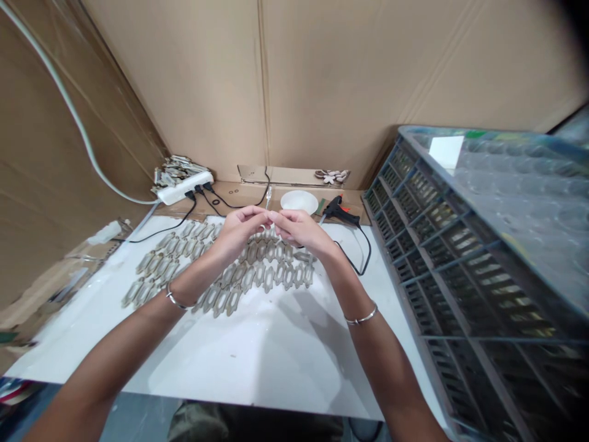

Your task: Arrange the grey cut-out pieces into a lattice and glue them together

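Over the far part of the white tabletop (221,362), my left hand (242,228) and my right hand (300,229) meet at the fingertips. Both are closed in a pinch. Whatever they hold, if anything, is too small or too hidden to name. Just beyond the fingertips shows a thin pale stick-like thing (269,195); I cannot tell whether it is touched. Beneath and around the hands lie rows of flat, elongated frame-like pieces (268,277) with scalloped edges and pale centres. My hands cover some of them.
A black glue gun (340,210) with a cord lies right of a white round dish (299,201). Back left, a white power strip (186,187) with plugs sits before heaped pieces (177,169). A tall grey crate (409,245) stands right, topped by clear moulded trays (529,184). Cardboard (322,80) walls the back.
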Demonstrator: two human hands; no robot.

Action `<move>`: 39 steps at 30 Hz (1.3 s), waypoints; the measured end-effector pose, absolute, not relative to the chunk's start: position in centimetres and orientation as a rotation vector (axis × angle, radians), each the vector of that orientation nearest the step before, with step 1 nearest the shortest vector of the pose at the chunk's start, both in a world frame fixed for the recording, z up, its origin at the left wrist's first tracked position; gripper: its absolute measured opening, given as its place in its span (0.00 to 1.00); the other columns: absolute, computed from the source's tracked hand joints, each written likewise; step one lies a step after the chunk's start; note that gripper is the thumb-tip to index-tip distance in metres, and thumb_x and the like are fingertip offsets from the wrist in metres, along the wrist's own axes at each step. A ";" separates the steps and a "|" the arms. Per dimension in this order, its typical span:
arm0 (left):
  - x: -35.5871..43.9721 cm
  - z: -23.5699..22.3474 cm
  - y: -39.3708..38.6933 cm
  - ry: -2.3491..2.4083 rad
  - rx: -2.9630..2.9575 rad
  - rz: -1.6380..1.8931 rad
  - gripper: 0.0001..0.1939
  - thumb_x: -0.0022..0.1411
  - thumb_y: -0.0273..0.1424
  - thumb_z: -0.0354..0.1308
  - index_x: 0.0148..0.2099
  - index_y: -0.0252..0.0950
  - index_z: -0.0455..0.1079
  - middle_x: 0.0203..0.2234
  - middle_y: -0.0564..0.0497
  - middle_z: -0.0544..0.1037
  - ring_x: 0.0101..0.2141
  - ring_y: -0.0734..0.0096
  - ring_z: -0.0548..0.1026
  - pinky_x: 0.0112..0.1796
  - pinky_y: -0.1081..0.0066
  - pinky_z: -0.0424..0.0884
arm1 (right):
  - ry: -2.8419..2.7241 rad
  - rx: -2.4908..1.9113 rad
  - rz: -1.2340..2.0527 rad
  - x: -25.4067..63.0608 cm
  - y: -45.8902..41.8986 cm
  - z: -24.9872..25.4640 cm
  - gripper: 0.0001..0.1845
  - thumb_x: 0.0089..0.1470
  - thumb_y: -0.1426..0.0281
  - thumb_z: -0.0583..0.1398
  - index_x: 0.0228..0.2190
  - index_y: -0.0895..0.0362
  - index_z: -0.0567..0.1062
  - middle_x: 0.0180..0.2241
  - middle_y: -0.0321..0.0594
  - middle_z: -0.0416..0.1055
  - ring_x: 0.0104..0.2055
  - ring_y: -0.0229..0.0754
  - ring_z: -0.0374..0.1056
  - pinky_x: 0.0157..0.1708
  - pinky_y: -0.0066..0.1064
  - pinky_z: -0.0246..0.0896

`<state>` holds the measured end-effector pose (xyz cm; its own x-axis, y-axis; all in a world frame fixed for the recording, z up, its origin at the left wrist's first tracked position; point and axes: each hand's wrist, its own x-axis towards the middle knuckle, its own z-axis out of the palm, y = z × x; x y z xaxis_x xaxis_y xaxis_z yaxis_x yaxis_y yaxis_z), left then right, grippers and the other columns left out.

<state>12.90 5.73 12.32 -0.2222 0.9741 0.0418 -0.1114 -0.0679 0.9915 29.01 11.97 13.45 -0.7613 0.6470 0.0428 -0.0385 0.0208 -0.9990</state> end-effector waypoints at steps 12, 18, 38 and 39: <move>12.5 12.1 5.6 1.304 1.094 1.480 0.16 0.46 0.38 0.71 0.31 0.32 0.71 0.27 0.49 0.80 0.29 0.70 0.77 0.36 0.71 0.72 | -1.736 -0.689 1.730 29.5 12.8 13.2 0.26 0.53 0.47 0.59 0.22 0.58 0.67 0.14 0.26 0.48 0.15 0.28 0.41 0.13 0.21 0.34; 12.7 10.1 5.0 1.350 1.318 1.006 0.18 0.45 0.38 0.72 0.35 0.32 0.74 0.27 0.49 0.79 0.29 0.69 0.77 0.34 0.71 0.72 | -1.484 -0.864 1.809 29.9 13.5 13.1 0.22 0.56 0.53 0.59 0.22 0.58 0.66 0.13 0.26 0.51 0.13 0.26 0.38 0.12 0.20 0.32; 13.3 4.8 4.3 1.411 1.631 0.666 0.11 0.54 0.36 0.62 0.36 0.32 0.76 0.26 0.48 0.79 0.26 0.71 0.74 0.29 0.74 0.67 | -0.944 -0.807 1.911 30.3 14.6 13.3 0.07 0.48 0.79 0.58 0.31 0.59 0.66 0.17 0.29 0.62 0.15 0.26 0.44 0.14 0.17 0.36; 13.3 4.8 4.3 1.424 1.657 0.659 0.11 0.54 0.35 0.62 0.36 0.32 0.76 0.26 0.49 0.79 0.26 0.71 0.73 0.29 0.74 0.66 | -0.966 -0.798 1.906 30.3 14.6 13.3 0.07 0.48 0.79 0.59 0.31 0.59 0.66 0.17 0.29 0.63 0.15 0.26 0.44 0.14 0.17 0.36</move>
